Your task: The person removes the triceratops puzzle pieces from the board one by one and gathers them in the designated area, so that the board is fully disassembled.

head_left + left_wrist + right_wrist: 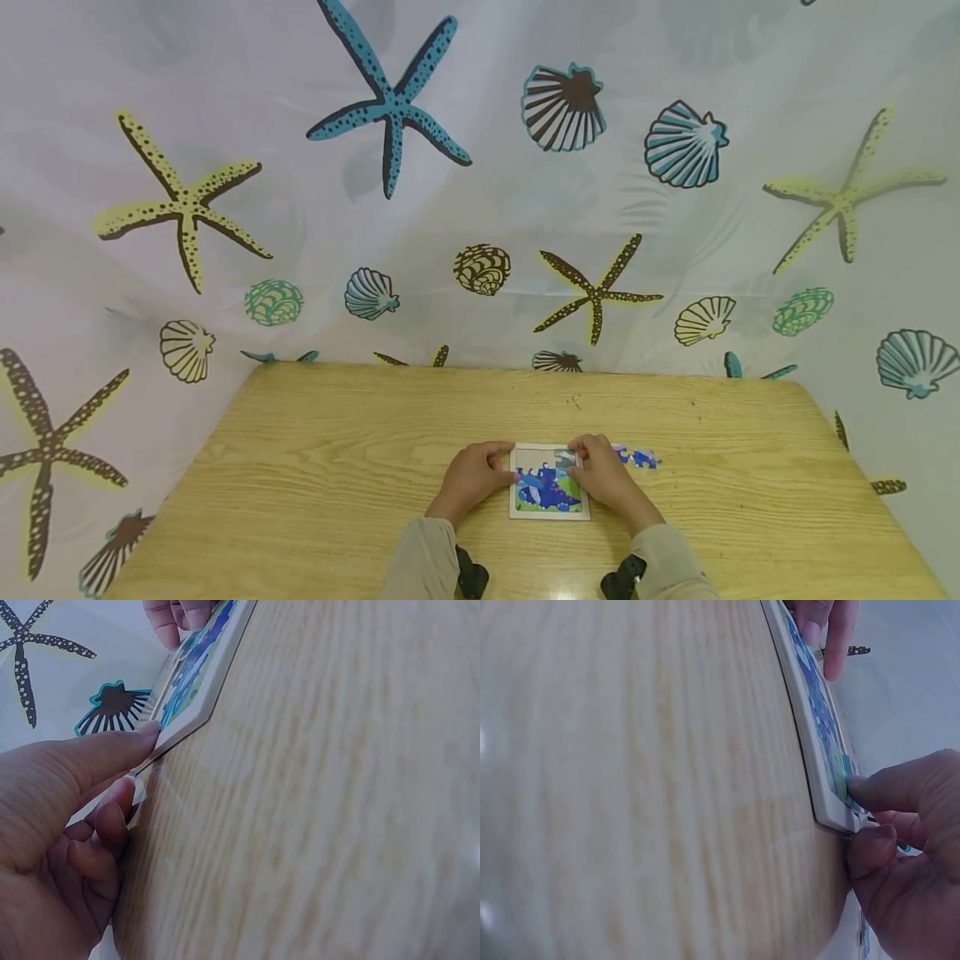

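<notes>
A square jigsaw puzzle [551, 493] with a blue dinosaur picture lies in a white-rimmed tray [550, 515] on the table. The upper left of the tray shows its bare backing. My left hand [471, 479] grips the tray's left edge, its thumb [120, 756] on the rim and its other fingers curled beside it. At the opposite edge my right hand [606, 477] holds the tray, with the thumb [889, 787] on the picture near the rim. The right index fingertip reaches the upper right corner.
Several loose blue and purple puzzle pieces [643, 458] lie on the table just beyond the right hand. The wooden table [337, 467] meets a white curtain [450, 217] printed with starfish and shells at its back and sides.
</notes>
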The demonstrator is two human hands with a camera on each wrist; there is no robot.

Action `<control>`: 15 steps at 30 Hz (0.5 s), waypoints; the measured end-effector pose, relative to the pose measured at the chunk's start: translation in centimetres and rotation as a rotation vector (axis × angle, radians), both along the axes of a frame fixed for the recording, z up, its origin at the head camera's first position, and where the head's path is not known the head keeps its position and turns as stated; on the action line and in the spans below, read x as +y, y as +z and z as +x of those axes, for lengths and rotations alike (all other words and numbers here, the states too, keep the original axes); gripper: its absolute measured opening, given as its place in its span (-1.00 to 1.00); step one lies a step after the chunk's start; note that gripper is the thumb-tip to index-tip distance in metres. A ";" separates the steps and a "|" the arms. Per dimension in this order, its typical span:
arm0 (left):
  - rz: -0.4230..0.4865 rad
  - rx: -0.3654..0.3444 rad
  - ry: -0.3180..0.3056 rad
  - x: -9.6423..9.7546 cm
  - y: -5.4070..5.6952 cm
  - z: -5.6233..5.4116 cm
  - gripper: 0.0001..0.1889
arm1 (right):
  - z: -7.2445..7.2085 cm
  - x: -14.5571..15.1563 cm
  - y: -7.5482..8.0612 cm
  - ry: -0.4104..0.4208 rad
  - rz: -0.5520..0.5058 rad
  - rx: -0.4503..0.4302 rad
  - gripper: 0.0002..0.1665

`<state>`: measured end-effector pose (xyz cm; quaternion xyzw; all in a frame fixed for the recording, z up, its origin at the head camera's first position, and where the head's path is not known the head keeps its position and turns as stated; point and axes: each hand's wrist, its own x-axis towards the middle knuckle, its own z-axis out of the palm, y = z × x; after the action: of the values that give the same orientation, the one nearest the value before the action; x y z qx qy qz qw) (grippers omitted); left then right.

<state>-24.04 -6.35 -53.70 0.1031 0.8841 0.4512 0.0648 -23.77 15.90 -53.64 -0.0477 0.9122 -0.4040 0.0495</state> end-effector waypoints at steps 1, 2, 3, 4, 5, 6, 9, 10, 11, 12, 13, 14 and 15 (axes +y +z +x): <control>0.002 0.003 -0.002 0.0 0.0 0.0 -0.51 | 0.0 0.0 0.0 -0.002 -0.001 0.002 -0.70; 0.002 0.004 -0.003 0.0 0.0 0.0 -0.51 | 0.0 0.0 0.0 0.000 -0.002 0.007 -0.70; 0.005 0.005 -0.005 0.0 0.0 0.0 -0.51 | 0.1 0.0 0.0 -0.001 -0.005 0.011 -0.70; 0.007 0.005 -0.005 0.0 0.0 -0.1 -0.51 | 0.1 -0.1 0.0 -0.003 -0.006 0.015 -0.69; 0.009 0.006 -0.006 0.0 0.0 -0.1 -0.51 | 0.2 -0.1 0.0 -0.007 -0.011 0.015 -0.69; 0.012 0.006 -0.007 0.0 0.0 -0.1 -0.51 | 0.2 -0.1 0.0 -0.008 -0.014 0.021 -0.69; 0.018 0.003 -0.008 -0.1 0.0 -0.1 -0.51 | 0.3 -0.1 0.1 -0.009 -0.027 0.034 -0.68; 0.018 0.004 -0.009 -0.1 0.0 -0.1 -0.51 | 0.3 -0.1 0.0 -0.010 -0.035 0.036 -0.68; 0.019 0.005 -0.009 -0.1 -0.1 -0.1 -0.51 | 0.3 -0.1 0.0 -0.010 -0.043 0.041 -0.67; 0.018 0.006 -0.010 -0.1 -0.1 -0.1 -0.51 | 0.3 -0.1 -0.1 -0.010 -0.054 0.044 -0.67; 0.017 0.008 -0.010 -0.1 -0.1 -0.1 -0.51 | 0.3 0.0 -0.3 -0.013 -0.067 0.044 -0.66; 0.016 0.009 -0.010 -0.1 -0.1 -0.1 -0.51 | 0.3 0.0 -0.4 -0.020 -0.088 0.041 -0.66; 0.015 0.010 -0.010 -0.1 -0.2 -0.1 -0.51 | 0.3 0.1 -0.5 -0.026 -0.117 0.037 -0.67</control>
<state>-24.14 -6.41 -53.87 0.1102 0.8805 0.4569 0.0618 -23.45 15.96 -54.14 -0.0461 0.8883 -0.4563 0.0242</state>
